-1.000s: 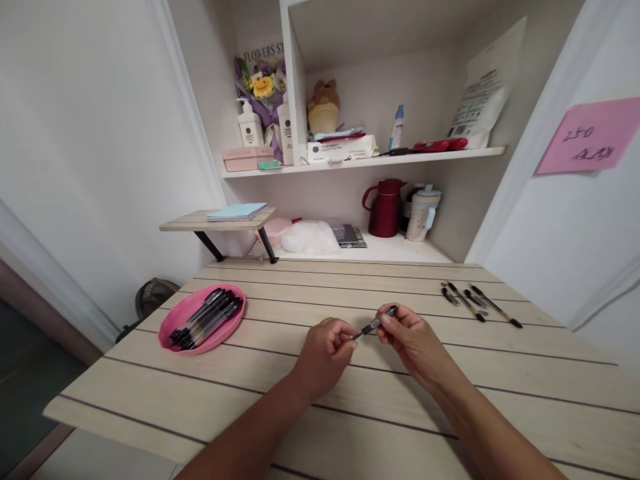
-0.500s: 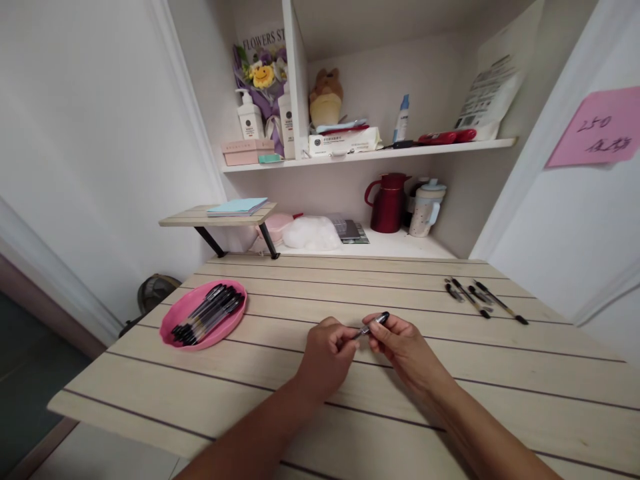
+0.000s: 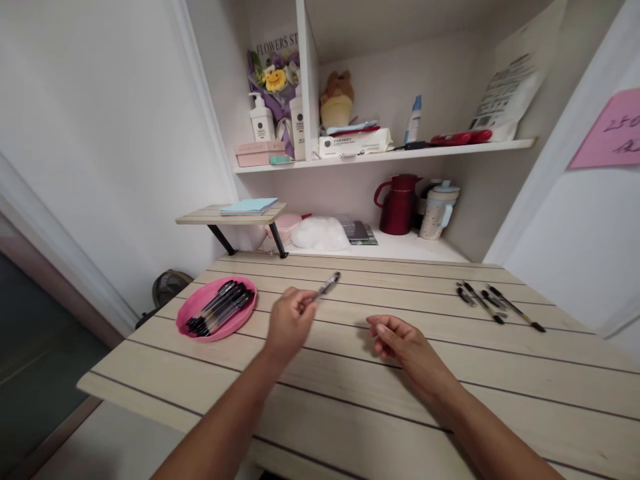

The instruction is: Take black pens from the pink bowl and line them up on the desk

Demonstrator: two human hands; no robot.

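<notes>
My left hand [image 3: 291, 319] is closed on a capped pen [image 3: 327, 285], pinching its lower end above the table. The pen slants up to the right, its dark cap end pointing away from me. To the right, my right hand [image 3: 400, 341] hovers over the boards with nothing in it, its fingers loosely curled and the thumb a little off the fingertips. On my left a pink dish [image 3: 182, 308] holds several black-capped pens [image 3: 220, 310] in a bundle. Loose pen parts, among them a long thin piece with a black end [image 3: 517, 309], lie at the table's right side.
The slatted wooden table [image 3: 350, 413] reaches back to a white shelf unit [image 3: 423, 155]. A small raised stand [image 3: 200, 217] with blue paper is at the back left. Behind the table are a red jug [image 3: 399, 207] and a pale cup [image 3: 438, 212].
My left hand has moved left and away from me with the pen. My right hand has let go of it, and the two hands are now apart.
</notes>
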